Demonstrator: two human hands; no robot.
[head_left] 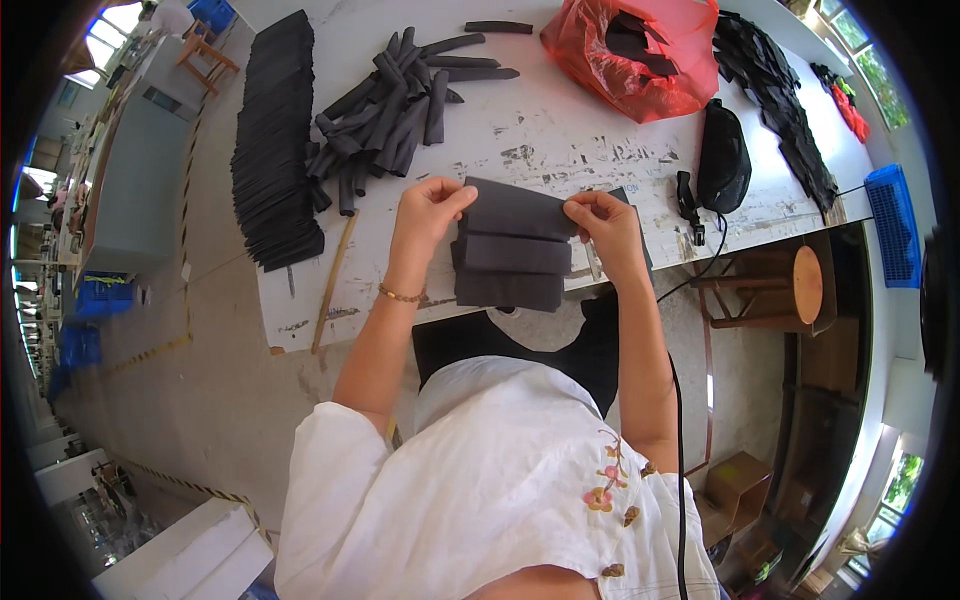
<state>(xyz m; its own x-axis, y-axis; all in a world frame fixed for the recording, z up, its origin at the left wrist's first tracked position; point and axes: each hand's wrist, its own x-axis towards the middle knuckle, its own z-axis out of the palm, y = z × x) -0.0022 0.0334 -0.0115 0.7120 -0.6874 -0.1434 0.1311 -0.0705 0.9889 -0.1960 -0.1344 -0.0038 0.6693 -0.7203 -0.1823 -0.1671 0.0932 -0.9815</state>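
Observation:
Between my two hands a dark grey fabric piece (518, 207) is stretched flat near the table's front edge. My left hand (430, 212) pinches its left upper corner between thumb and fingers. Its right end is pinched by my right hand (606, 225). Just below it, toward my body, lie more dark fabric pieces (512, 272), overlapping in layers. Another dark piece shows partly behind my right hand. Beyond my left hand is a loose heap of rolled dark fabric pieces (385, 115).
A long row of stacked dark fabric (278, 140) runs along the white table (490, 130) at left. A red plastic bag (640, 70) with dark pieces stands far right. Near it are a black pouch (722, 160) and a buckle strap (688, 205). A wooden stool (806, 285) stands at right.

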